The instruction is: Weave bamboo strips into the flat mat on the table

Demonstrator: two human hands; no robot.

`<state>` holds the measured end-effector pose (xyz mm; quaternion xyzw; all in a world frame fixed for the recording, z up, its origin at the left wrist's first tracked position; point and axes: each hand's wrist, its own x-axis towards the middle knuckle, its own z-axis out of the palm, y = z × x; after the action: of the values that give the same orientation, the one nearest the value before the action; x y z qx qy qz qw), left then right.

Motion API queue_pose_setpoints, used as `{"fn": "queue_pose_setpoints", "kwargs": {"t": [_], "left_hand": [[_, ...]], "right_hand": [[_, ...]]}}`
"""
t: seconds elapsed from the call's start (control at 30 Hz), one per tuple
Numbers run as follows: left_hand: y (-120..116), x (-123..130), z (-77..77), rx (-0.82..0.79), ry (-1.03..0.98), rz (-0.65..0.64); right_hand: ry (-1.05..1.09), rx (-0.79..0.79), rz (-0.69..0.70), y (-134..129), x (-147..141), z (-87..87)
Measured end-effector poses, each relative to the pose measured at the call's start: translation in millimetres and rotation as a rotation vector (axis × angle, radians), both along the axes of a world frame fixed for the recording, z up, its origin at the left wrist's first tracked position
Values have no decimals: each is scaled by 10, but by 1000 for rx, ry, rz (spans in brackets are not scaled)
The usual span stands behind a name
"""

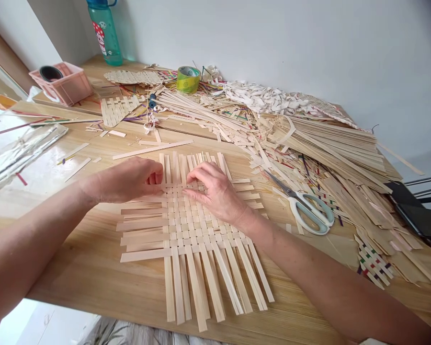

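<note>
A flat mat of woven pale wood strips (pixel 187 225) lies on the wooden table (pixel 79 282) in front of me, with loose strip ends sticking out on all sides. My left hand (pixel 125 179) is curled at the mat's upper left edge, its fingertips among the upright strip ends. Whether those fingers grip a strip is hidden. My right hand (pixel 215 191) rests on the upper part of the weave with its fingers apart, pressing on the strips and holding nothing.
Right of the mat lie steel scissors with pale green handles (pixel 309 213), beside large heaps of wood strips (pixel 326 148). Farther back are a roll of yellow-green tape (pixel 188 79), a pink basket (pixel 62 84), a teal water bottle (pixel 105 33) and woven pieces (pixel 118 109). Clear plastic sheeting (pixel 17 153) lies at the left.
</note>
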<state>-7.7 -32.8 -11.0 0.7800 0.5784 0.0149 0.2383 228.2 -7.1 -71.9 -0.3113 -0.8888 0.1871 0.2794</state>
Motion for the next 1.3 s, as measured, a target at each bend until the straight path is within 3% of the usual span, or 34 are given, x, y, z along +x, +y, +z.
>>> {"fn": "queue_pose_setpoints", "kwargs": {"t": [0.2, 0.3, 0.37, 0.47, 0.6, 0.7, 0.93, 1.07, 1.13, 1.3], "left_hand": [[20, -73, -37, 64, -85, -182], [29, -92, -31, -20, -77, -222], [39, -97, -24, -88, -79, -225], [54, -104, -14, -104, -75, -225], [60, -117, 0, -101, -54, -223], [49, -106, -2, -77, -48, -236], [27, -23, -9, -23, -55, -201], [51, -77, 4, -43, -9, -92], [60, -119, 3, -64, 32, -98], [39, -145, 25, -82, 95, -163]], "right_hand": [[189, 16, 1, 10, -2, 10], [254, 0, -15, 5, -8, 26], [289, -78, -30, 11, -9, 36], [380, -316, -70, 57, 8, 55], [648, -593, -119, 182, 64, 88], [788, -621, -124, 243, 98, 85], [862, -657, -157, 292, 93, 39], [1010, -632, -192, 427, 205, 256], [1006, -570, -193, 467, 274, 421], [654, -444, -140, 326, 394, 707]]}}
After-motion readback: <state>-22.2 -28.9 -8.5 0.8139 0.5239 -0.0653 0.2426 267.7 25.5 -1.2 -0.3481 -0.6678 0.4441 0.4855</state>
